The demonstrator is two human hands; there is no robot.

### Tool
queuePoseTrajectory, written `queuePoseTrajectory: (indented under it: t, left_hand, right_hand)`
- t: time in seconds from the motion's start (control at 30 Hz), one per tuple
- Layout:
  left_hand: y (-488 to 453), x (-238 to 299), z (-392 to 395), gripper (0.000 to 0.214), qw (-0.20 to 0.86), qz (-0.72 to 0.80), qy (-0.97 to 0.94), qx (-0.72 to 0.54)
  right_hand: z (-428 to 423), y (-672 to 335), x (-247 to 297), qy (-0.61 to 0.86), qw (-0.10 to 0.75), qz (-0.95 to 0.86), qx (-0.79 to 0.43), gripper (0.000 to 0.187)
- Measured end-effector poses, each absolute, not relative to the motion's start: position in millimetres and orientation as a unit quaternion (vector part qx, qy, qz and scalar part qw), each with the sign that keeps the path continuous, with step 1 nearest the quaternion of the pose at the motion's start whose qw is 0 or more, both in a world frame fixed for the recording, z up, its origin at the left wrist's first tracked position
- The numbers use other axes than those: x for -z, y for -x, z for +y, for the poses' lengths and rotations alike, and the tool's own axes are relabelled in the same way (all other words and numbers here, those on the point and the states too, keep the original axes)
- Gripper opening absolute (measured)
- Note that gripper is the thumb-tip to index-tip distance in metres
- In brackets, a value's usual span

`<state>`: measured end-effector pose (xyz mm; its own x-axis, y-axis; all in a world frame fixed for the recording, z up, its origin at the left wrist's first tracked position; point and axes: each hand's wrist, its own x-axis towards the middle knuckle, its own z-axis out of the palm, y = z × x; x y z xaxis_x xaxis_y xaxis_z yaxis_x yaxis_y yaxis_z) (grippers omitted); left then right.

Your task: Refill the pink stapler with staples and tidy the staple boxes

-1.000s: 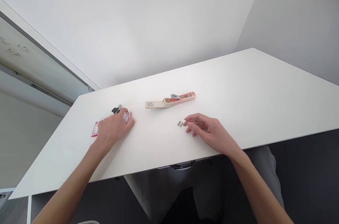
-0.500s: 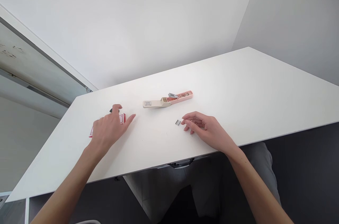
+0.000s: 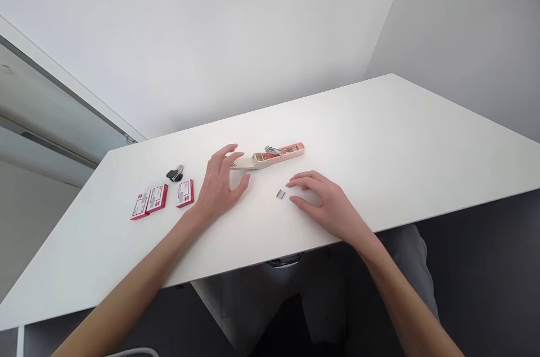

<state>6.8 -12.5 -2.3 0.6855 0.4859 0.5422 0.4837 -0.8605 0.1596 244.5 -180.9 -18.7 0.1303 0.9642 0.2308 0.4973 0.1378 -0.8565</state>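
On the white table [image 3: 354,138] lies a long beige and pink case [image 3: 291,150], unfolded flat, with small metal items in its pink half and a shiny metal piece [image 3: 273,150] across it. My left hand [image 3: 221,182] is open at the case's beige end and hides part of it; whether it touches cannot be told. A small strip of staples [image 3: 280,194] rests on the table in front of the case. Just right of the staples is my right hand [image 3: 320,199], fingers apart and holding nothing.
Left of my left hand lie three small red and white boxes, one apart [image 3: 185,193] and two side by side [image 3: 157,198]. Behind them sits a black and silver staple remover [image 3: 175,173]. A wall [image 3: 253,36] rises behind the table.
My left hand has moved right, from over the red and white boxes to the beige end of the case, uncovering the boxes and staple remover. My right hand's thumb and fingers have spread slightly.
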Motion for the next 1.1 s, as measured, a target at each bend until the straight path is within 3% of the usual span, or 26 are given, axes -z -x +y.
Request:
queuePoseTrajectory:
  t: [0.13, 0.33, 0.57, 0.8, 0.97, 1.1]
  left_hand:
    - [-10.1, 8.5, -8.8, 0.037, 0.006, 0.3, -0.904, -0.305]
    - [-9.0, 8.5, -4.9, 0.038, 0.094, 0.361, -0.884, -0.281]
    - [-8.7, 8.2, -5.8, 0.039, 0.134, 0.376, -0.879, -0.262]
    - [-5.7, 10.7, -4.4, 0.032, 0.159, 0.368, -0.874, -0.274]
    - [-3.7, 12.8, -3.2, 0.03, 0.174, 0.376, -0.862, -0.294]
    - [-1.7, 12.9, -2.7, 0.031, 0.19, 0.379, -0.857, -0.293]
  right_hand:
    - [-178.7, -240.6, 19.0, 0.623, 0.406, -0.625, -0.237, 0.026]
    - [-173.2, -235.3, 18.1, 0.633, 0.372, -0.65, -0.194, 0.028]
    - [-160.1, -227.4, 21.3, 0.645, 0.356, -0.658, -0.158, 0.013]
    - [-147.6, -220.7, 21.2, 0.633, 0.343, -0.676, -0.157, 0.013]
    - [-148.3, -222.1, 18.3, 0.619, 0.392, -0.643, -0.221, 0.014]
    - [-141.1, -228.9, 14.4, 0.612, 0.476, -0.55, -0.311, 0.026]
